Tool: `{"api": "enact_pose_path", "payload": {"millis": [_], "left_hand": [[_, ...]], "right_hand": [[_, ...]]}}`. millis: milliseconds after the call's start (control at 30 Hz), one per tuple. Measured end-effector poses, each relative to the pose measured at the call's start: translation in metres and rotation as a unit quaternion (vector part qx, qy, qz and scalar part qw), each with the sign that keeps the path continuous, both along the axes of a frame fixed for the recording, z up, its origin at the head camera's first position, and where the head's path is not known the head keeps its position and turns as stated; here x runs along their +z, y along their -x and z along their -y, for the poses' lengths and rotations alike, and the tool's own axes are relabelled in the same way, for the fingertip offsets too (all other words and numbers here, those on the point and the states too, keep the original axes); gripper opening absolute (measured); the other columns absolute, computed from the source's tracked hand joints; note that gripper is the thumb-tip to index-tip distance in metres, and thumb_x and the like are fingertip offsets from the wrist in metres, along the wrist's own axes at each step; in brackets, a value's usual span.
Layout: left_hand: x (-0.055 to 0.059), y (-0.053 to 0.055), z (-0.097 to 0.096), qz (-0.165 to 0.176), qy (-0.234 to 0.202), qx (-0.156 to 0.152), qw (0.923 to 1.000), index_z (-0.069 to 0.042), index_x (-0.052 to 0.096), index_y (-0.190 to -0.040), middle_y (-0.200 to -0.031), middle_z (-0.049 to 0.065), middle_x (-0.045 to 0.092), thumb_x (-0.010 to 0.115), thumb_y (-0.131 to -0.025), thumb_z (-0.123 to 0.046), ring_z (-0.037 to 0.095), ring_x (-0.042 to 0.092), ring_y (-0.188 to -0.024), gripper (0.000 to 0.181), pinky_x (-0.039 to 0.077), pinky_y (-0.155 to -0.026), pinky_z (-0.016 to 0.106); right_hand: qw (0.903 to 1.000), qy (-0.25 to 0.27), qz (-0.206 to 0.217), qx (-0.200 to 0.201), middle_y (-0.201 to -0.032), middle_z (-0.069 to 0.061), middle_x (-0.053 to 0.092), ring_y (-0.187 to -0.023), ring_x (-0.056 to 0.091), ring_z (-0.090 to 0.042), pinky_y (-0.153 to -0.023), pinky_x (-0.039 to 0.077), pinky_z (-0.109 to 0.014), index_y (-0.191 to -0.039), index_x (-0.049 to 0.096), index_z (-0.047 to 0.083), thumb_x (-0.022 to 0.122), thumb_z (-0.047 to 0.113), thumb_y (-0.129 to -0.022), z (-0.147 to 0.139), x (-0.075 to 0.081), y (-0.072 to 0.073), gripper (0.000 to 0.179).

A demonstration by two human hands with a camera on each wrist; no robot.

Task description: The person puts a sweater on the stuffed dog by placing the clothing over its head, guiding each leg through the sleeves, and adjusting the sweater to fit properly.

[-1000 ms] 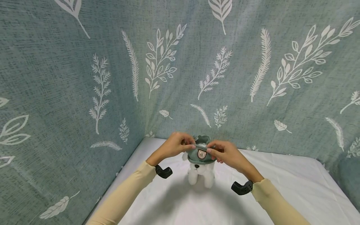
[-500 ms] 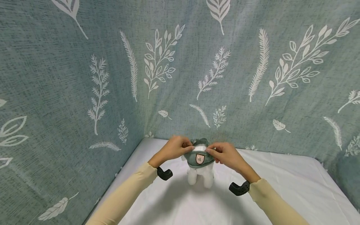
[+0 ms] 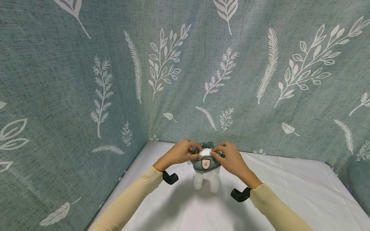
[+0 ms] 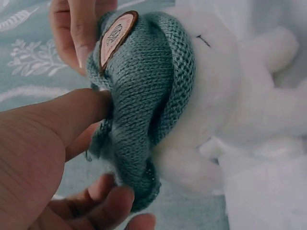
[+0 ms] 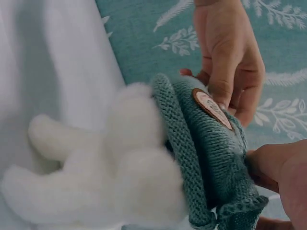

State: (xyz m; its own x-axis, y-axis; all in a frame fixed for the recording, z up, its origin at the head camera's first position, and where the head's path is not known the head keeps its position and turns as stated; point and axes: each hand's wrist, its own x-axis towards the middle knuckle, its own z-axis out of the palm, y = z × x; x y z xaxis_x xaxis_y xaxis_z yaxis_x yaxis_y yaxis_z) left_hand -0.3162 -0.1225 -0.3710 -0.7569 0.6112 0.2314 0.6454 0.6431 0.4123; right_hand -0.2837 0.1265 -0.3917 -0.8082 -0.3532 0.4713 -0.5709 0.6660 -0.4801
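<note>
Head view: two cream sleeves, the left sleeve [image 3: 130,198] and the right sleeve [image 3: 278,205], enter from the lower edge; their fabric is smooth, with slightly wavy cuffs. A black, angular wrist unit is fitted at each wrist: left unit [image 3: 170,177], right unit [image 3: 240,194]. The left hand [image 3: 180,152] and the right hand [image 3: 231,160] face each other across a grey-green knitted garment [image 3: 197,165]. Each hand clamps the garment's upper rim between thumb and curled fingers, one hand per side. The garment sits around the head of a white plush toy animal [image 3: 214,183], directly between the hands. White pile shows through the opening at the top. The knit consists of fine vertical stitch columns, finished by a thick, coarser rolled band at the lower edge. A shield-shaped patch [image 3: 206,164], pale pink with a dark brown border, is attached to the front. The toy stands upright on short, rounded, fuzzy legs. The left wrist view shows a short dark line [image 4: 203,41] on its plush surface, beside the band. Beneath the toy lies a white sheet [image 3: 289,179] with soft creases. Behind, a blue-green woven-look curtain [image 3: 185,118] carries white leaf and sprig prints.
</note>
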Motion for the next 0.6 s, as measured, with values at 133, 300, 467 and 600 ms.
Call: {"api": "enact_pose_path", "payload": {"millis": [133, 300, 467, 600], "left_hand": [[0.0008, -0.0019, 0.0001, -0.002, 0.031, 0.007, 0.9995, -0.024, 0.074, -0.122, -0.086, 0.002, 0.055, 0.073, -0.097, -0.037, 0.018, 0.042, -0.076, 0.028, 0.037, -0.064, 0.032], [0.0006, -0.0016, 0.0005, 0.039, 0.043, 0.002, 0.9983, -0.018, 0.067, -0.134, -0.100, 0.005, 0.066, 0.065, -0.102, -0.038, 0.020, 0.055, -0.090, 0.037, 0.047, -0.075, 0.038], [-0.0029, -0.0001, 0.0005, 0.138, 0.021, 0.011, 0.9902, -0.018, 0.059, -0.141, -0.119, 0.004, 0.069, 0.060, -0.105, -0.041, 0.016, 0.068, -0.092, 0.043, 0.055, -0.081, 0.038], [-0.0056, -0.0010, 0.0003, 0.217, -0.020, 0.026, 0.9757, -0.019, 0.057, -0.141, -0.098, 0.005, 0.069, 0.063, -0.103, -0.041, 0.022, 0.070, -0.074, 0.044, 0.058, -0.068, 0.038]], "right_hand": [[0.9990, -0.017, 0.041, -0.001, -0.111, -0.005, 0.071, -0.092, 0.063, -0.024, -0.079, 0.052, -0.047, -0.114, 0.077, 0.019, 0.067, 0.030, -0.102, 0.0020, -0.0024, -0.0001, 0.019], [0.9954, -0.018, 0.094, -0.002, -0.128, -0.008, 0.068, -0.113, 0.065, -0.031, -0.090, 0.052, -0.054, -0.129, 0.070, 0.019, 0.063, 0.035, -0.104, 0.0032, -0.0035, -0.0016, 0.030], [0.9842, -0.037, 0.172, -0.023, -0.110, -0.010, 0.072, -0.085, 0.068, -0.027, -0.072, 0.053, -0.048, -0.140, 0.060, 0.025, 0.056, 0.047, -0.105, 0.0024, -0.0033, -0.0019, 0.041], [0.9672, -0.023, 0.251, -0.030, -0.091, -0.010, 0.069, -0.067, 0.063, -0.023, -0.060, 0.048, -0.041, -0.147, 0.051, 0.028, 0.051, 0.057, -0.104, 0.0000, -0.0066, -0.0020, 0.052]]}}
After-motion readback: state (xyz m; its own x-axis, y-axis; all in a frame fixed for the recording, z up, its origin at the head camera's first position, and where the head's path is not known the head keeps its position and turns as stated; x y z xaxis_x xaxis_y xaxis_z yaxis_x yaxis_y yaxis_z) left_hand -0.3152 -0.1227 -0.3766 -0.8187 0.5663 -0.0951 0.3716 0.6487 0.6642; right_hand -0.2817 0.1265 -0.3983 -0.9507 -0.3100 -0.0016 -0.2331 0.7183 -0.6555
